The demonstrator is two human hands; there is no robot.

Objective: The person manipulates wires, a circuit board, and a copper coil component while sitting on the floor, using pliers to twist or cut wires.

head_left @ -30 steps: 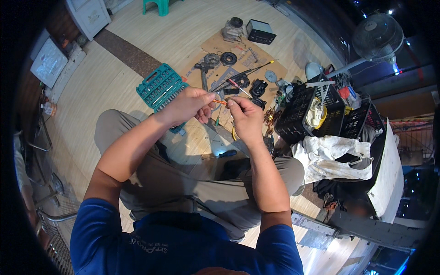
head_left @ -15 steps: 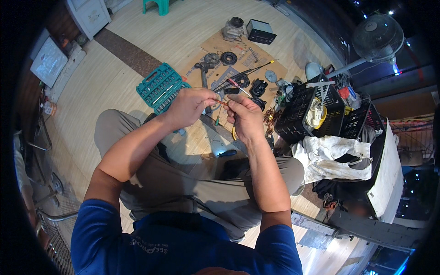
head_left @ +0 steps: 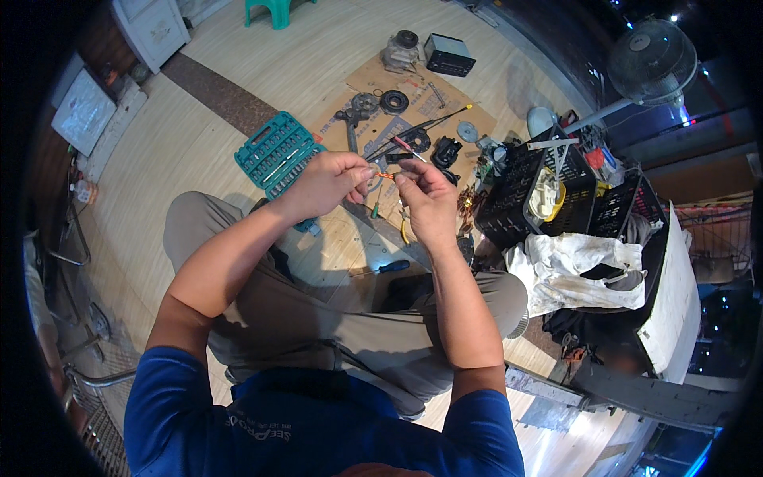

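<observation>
My left hand (head_left: pixel 332 181) and my right hand (head_left: pixel 422 203) are raised over my crossed legs, each pinching one end of a short, twisted orange piece (head_left: pixel 385 176), probably wire, too small to make out fully. Behind them lies a sheet of cardboard (head_left: pixel 369 75) with dark metal and plastic parts, rings (head_left: pixel 394 101) and screwdrivers. An open teal socket set (head_left: pixel 270 143) is just beyond my left hand. A blue-handled screwdriver (head_left: pixel 394 265) lies on the floor below my hands, and coppery pieces (head_left: pixel 469 203) lie right of my right hand.
Black plastic crates (head_left: pixel 501 207) stand at the right, with a white cloth (head_left: pixel 572 274) in front. A pedestal fan (head_left: pixel 653 63) stands at upper right. A car stereo unit (head_left: pixel 450 56), a green stool (head_left: pixel 270 9) and a metal chair frame (head_left: pixel 91 374) at the left are also in view.
Both hands keep their pinch on the orange piece. Their fingers shift slightly; between half a second ago and now the piece rises a little and more of it shows.
</observation>
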